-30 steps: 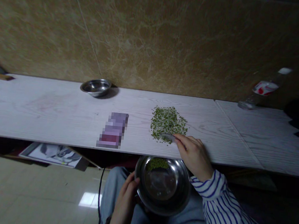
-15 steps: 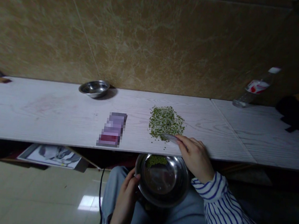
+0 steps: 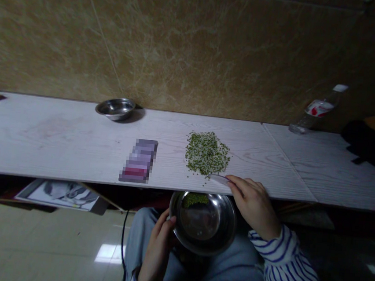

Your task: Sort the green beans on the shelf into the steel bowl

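My left hand (image 3: 161,239) grips the left rim of a large steel bowl (image 3: 200,243), which is held over my lap just under the table's front edge. Small green beans (image 3: 195,199) lie against the bowl's far side. More loose green beans (image 3: 208,153) are spread in a patch on the table. My right hand (image 3: 254,204) pinches a thin, flat, pale card-like piece (image 3: 219,179) at its right end. The piece lies low over the table at the near edge of the bean patch; whether it touches the tabletop I cannot tell.
A small steel bowl (image 3: 115,109) stands near the wall at the left. A blurred-out purple rectangular item (image 3: 139,160) lies left of the beans. At the right are a plastic bottle (image 3: 318,109) and a dark object (image 3: 369,140). A box (image 3: 63,194) sits below the tabletop.
My right hand has drawn the flat piece slightly toward me and to the right, out of the bean patch to its near edge. My left hand keeps its grip on the bowl.
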Demonstrator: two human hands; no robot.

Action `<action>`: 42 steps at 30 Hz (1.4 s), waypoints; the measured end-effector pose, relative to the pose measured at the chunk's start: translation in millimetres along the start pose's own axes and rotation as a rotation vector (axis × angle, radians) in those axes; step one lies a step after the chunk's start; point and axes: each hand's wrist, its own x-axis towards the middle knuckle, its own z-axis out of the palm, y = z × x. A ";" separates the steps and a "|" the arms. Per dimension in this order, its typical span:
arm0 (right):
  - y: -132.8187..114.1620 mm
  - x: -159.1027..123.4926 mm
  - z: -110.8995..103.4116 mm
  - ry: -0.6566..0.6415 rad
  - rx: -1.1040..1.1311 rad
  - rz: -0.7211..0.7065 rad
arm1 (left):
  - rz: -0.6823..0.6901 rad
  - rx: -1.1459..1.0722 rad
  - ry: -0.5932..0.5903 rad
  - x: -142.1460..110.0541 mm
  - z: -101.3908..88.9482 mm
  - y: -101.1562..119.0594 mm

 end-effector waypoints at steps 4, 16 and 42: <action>1.5 -0.4 -2.6 0.025 0.011 0.014 | 0.000 -0.006 0.030 -0.1 0.1 0.1; -1.4 -4.0 -1.1 0.002 0.021 0.010 | 0.020 -0.014 0.036 -0.9 0.8 0.9; -10.9 3.7 2.9 -0.038 0.033 -0.018 | 0.015 0.002 0.041 -4.4 -0.3 3.2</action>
